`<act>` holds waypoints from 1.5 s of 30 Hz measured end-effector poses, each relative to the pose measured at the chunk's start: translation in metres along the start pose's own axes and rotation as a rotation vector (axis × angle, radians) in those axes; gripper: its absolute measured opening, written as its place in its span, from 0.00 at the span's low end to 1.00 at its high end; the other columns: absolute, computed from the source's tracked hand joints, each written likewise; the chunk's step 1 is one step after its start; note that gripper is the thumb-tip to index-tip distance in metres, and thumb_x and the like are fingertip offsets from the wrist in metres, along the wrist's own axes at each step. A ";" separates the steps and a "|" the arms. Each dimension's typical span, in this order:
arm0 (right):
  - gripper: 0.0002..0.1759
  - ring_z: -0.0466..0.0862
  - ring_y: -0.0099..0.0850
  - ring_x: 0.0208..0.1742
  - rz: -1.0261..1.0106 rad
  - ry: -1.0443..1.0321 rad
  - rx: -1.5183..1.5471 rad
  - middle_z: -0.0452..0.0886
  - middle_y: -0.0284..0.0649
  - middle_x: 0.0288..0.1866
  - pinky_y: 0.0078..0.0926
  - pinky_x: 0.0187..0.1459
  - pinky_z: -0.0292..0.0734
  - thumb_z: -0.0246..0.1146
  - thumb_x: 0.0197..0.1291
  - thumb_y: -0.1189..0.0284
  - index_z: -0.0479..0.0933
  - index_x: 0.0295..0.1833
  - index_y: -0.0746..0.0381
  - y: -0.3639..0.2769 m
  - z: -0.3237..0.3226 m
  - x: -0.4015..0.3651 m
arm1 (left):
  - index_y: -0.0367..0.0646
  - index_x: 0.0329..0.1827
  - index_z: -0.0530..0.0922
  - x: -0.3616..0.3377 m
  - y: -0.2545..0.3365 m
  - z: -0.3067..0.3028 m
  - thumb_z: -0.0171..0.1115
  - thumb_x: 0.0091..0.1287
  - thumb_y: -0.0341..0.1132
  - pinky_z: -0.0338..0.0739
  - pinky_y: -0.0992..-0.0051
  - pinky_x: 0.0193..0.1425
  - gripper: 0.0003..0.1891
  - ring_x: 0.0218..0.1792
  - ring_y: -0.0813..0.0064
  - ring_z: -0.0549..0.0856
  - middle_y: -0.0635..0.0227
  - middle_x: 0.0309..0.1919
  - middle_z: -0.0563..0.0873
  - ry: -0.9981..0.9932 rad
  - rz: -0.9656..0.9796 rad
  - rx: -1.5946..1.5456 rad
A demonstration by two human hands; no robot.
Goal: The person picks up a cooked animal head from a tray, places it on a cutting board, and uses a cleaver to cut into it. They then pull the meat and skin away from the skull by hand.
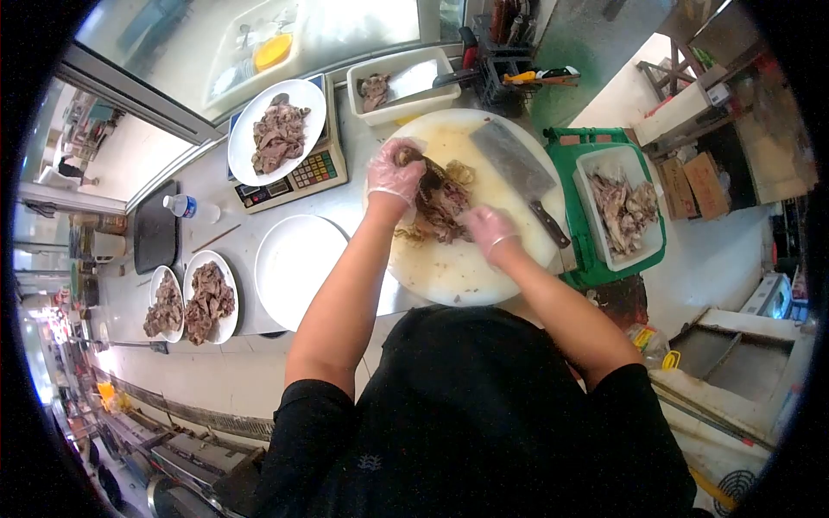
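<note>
On a round white cutting board (449,281) lies a dark piece of cooked meat (440,205), apparently on the bone. My left hand (396,175), in a clear plastic glove, is closed around its upper left end. At the lower right edge of the same piece, my right hand (490,233), gloved too, has its fingertips closed on the meat; they are slightly blurred. A cleaver (514,155) with a dark handle rests on the right part of the board, apart from both hands. Pale scraps (460,173) and small crumbs lie around the meat.
Left of the board are a bare white plate (298,269), two plates of sliced meat (210,302) and a scale (294,177) bearing another meat plate (281,138). A white tray (401,108) stands behind. Right is a green crate (596,272) with a tub of bones (622,211).
</note>
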State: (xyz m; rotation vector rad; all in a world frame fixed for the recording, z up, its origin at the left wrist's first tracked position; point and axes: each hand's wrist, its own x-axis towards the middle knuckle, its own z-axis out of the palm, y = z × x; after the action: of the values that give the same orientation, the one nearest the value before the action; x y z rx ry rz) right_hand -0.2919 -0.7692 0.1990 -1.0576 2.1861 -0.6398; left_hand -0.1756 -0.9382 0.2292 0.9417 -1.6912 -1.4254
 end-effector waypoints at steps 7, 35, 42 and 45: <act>0.12 0.72 0.25 0.25 0.268 -0.050 1.164 0.72 0.31 0.25 0.28 0.29 0.71 0.59 0.70 0.62 0.75 0.49 0.59 0.054 -0.003 0.017 | 0.40 0.44 0.82 0.000 0.003 0.002 0.63 0.53 0.19 0.73 0.82 0.41 0.15 0.36 0.83 0.77 0.73 0.38 0.84 0.013 -0.093 -0.046; 0.28 0.81 0.41 0.52 0.431 0.535 1.471 0.79 0.46 0.56 0.41 0.54 0.78 0.54 0.72 0.53 0.72 0.62 0.66 0.202 -0.194 0.001 | 0.39 0.47 0.81 -0.022 -0.005 0.010 0.64 0.51 0.28 0.74 0.72 0.58 0.17 0.47 0.72 0.82 0.64 0.43 0.85 -0.070 0.185 0.020; 0.24 0.80 0.38 0.57 0.188 0.774 0.843 0.80 0.42 0.58 0.36 0.62 0.72 0.55 0.70 0.59 0.73 0.64 0.63 0.244 -0.157 -0.009 | 0.39 0.47 0.79 -0.037 -0.008 0.015 0.61 0.52 0.25 0.75 0.70 0.57 0.17 0.47 0.69 0.82 0.64 0.43 0.83 -0.063 0.162 0.020; 0.28 0.82 0.34 0.54 0.193 0.223 0.050 0.83 0.42 0.53 0.32 0.56 0.76 0.69 0.57 0.61 0.76 0.61 0.62 0.130 -0.098 -0.032 | 0.41 0.44 0.79 -0.042 -0.008 0.017 0.60 0.51 0.24 0.76 0.68 0.54 0.16 0.45 0.63 0.82 0.60 0.41 0.82 -0.055 0.286 0.113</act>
State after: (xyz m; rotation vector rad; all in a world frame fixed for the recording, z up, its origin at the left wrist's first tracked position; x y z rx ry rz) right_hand -0.4122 -0.6555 0.1922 -0.7675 2.4130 -0.7491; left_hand -0.1700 -0.8942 0.2160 0.6903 -1.8782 -1.1862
